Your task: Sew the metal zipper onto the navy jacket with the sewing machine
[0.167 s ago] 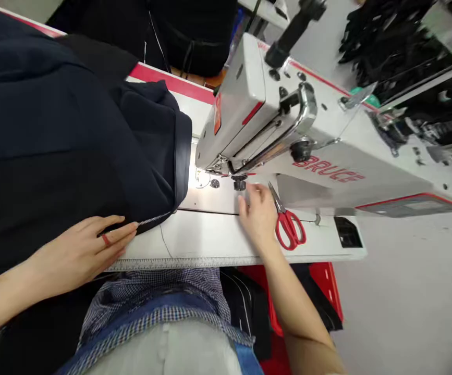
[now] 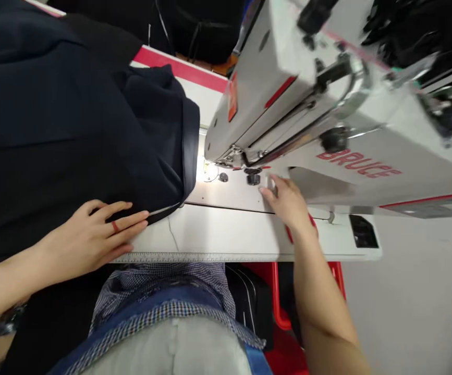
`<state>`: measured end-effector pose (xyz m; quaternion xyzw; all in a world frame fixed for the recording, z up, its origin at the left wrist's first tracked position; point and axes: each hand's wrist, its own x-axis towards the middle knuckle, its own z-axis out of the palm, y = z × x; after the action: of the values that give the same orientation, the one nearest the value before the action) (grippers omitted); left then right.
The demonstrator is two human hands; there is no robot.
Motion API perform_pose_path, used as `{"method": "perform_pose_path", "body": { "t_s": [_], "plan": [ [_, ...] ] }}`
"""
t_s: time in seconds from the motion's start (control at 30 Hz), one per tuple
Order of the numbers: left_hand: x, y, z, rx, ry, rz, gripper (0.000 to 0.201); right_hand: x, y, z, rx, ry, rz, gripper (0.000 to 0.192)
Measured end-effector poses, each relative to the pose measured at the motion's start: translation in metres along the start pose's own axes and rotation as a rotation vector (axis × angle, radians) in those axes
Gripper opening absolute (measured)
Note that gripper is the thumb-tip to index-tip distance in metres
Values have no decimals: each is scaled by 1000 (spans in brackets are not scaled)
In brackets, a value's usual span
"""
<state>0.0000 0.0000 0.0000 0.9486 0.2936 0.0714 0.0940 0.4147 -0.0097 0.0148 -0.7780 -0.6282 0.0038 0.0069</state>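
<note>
Under the right hand [image 2: 288, 205], red-handled scissors [image 2: 312, 221] mostly hidden

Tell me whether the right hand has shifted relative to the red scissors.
Yes. The right hand moved rightward over the red scissors, now mostly covering them; before it lay beside them.

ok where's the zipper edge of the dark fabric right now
In the head view, the zipper lies left of centre on the white table, just beyond the left hand fingertips, below the needle area.
</note>
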Motion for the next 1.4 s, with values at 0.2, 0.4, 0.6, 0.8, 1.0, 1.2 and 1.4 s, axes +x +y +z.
{"method": "perform_pose_path", "body": {
  "t_s": [0.2,0.4,0.6,0.8,1.0,1.2,1.4],
  "plan": [
    [2,-9,-7,5,-91,77,36,28,8,-11,208,-312,153,41],
    [1,-12,-5,-15,-108,76,33,28,11,-15,336,-391,173,42],
    [2,-12,-7,4,-123,40,34,18,4,-16,177,-374,164,28],
    [2,-9,-8,32,-127,16,37,-31,-73,-8,467,-64,-29,34],
    [2,-9,-6,33,-102,10,42,-70,-171,12,793,7,-328,18],
    [3,-9,-6,30,-122,4,43,-74,-213,26,809,78,-465,37],
    [3,-11,-7,-9,-118,12,40,-79,-221,29,676,69,-494,40]
  ]
}}
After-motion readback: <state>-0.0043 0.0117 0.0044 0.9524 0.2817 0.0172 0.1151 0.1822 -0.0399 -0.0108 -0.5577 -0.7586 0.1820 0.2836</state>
